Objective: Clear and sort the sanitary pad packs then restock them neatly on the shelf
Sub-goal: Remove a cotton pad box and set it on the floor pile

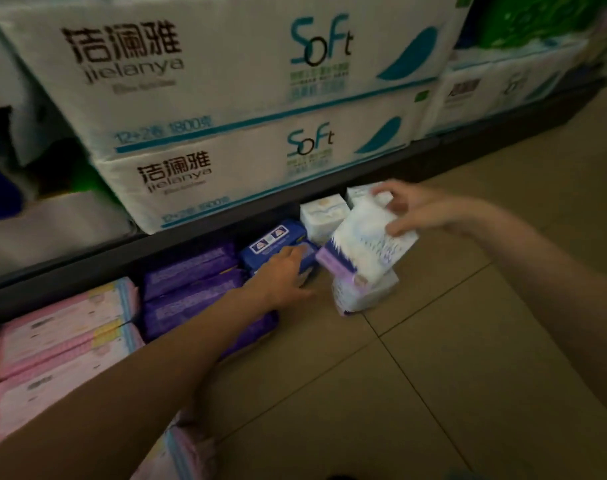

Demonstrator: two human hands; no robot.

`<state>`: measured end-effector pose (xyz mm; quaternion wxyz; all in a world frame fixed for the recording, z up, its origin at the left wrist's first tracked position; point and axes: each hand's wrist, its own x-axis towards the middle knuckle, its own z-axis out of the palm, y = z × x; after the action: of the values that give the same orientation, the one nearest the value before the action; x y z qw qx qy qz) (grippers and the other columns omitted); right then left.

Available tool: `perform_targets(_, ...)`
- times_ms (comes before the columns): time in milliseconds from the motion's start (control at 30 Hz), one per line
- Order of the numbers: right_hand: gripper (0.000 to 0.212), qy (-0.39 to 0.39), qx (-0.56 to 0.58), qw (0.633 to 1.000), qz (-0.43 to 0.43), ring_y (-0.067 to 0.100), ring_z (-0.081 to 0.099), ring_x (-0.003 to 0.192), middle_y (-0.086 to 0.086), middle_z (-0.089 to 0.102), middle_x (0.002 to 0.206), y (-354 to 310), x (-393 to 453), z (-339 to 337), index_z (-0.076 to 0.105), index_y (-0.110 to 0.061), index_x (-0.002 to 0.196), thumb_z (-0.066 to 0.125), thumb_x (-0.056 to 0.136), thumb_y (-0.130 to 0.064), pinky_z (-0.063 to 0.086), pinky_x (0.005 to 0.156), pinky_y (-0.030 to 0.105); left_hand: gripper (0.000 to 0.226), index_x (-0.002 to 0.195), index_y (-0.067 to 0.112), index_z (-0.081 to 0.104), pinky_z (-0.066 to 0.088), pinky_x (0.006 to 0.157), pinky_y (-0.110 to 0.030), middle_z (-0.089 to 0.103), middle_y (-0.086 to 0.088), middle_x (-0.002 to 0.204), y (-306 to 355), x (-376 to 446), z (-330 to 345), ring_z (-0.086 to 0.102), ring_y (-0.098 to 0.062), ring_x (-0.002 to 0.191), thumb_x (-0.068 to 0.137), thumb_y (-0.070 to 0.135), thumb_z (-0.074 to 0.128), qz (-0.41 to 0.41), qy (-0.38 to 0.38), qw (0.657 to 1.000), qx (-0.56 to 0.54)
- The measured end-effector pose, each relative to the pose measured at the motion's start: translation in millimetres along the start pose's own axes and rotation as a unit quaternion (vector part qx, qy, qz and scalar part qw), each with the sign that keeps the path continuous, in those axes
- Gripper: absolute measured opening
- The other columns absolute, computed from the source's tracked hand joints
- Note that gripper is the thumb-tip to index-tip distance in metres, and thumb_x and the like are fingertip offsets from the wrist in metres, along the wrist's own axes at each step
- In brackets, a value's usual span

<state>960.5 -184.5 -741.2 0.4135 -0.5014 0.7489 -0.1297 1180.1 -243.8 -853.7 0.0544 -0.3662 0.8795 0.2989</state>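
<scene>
White pack sits tilted in my right hand, pinched at its far end, long axis running near-left to far-right above the floor packs. My left hand rests flat-fingered on a blue pack, left.

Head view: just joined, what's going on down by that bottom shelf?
A person is sorting sanitary pad packs at floor level. The right hand grips a white plastic pack with purple print, tilted above another white and lilac pack standing on the beige tiled floor. The left hand rests on a dark blue pack at the low shelf's front. Purple packs and pink packs sit stacked to its left, beneath large white tissue bundles.
</scene>
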Motion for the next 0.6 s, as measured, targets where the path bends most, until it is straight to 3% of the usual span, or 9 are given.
perform_targets(67,0.074,0.081,-0.045,0.995,-0.019,0.023,0.057,0.098,0.006,0.049,0.119,1,8,-23,0.034,-0.022,0.139,0.068,0.078,0.001,0.051,0.071,0.030,0.090,0.148,0.008,0.013,0.026,0.111,-0.040,0.021,-0.012,0.153,0,6,5,0.026,-0.029,0.138,0.083,0.036,0.068,-0.004,0.003,0.999,0.034)
perform_targets(167,0.080,0.194,-0.225,0.955,0.000,0.031,0.047,0.119,0.009,0.043,0.134,14,28,-27,0.034,-0.017,0.141,0.075,0.073,-0.007,0.044,0.092,0.038,0.087,0.148,0.011,0.016,0.024,0.112,-0.037,0.021,-0.009,0.153,17,20,14,0.025,-0.026,0.138,0.083,0.038,0.067,0.017,0.000,0.997,0.072)
perform_targets(267,0.068,0.255,-0.317,0.913,0.032,0.037,0.040,0.120,0.012,0.037,0.134,43,44,-9,0.037,-0.013,0.137,0.072,0.078,-0.011,0.037,0.099,0.043,0.091,0.149,0.014,0.013,0.022,0.113,-0.041,0.017,-0.007,0.155,38,41,26,0.021,-0.024,0.140,0.082,0.044,0.066,0.049,-0.003,0.994,0.094)
perform_targets(467,0.066,0.358,-0.288,0.885,0.081,0.036,0.040,0.122,0.015,0.033,0.140,87,54,-7,0.034,-0.008,0.138,0.070,0.082,-0.010,0.036,0.100,0.041,0.104,0.150,0.014,-0.003,0.009,0.116,-0.043,-0.007,-0.003,0.158,65,73,31,-0.003,-0.022,0.145,0.081,0.051,0.065,0.090,-0.026,0.981,0.172)
perform_targets(600,0.065,0.315,-0.165,0.929,0.100,0.035,0.043,0.122,0.013,0.037,0.138,101,71,-7,0.038,-0.008,0.135,0.071,0.080,-0.010,0.042,0.099,0.043,0.113,0.149,0.015,-0.011,0.001,0.116,-0.044,-0.019,-0.003,0.156,67,86,36,-0.015,-0.023,0.144,0.077,0.056,0.066,0.099,-0.054,0.967,0.228)
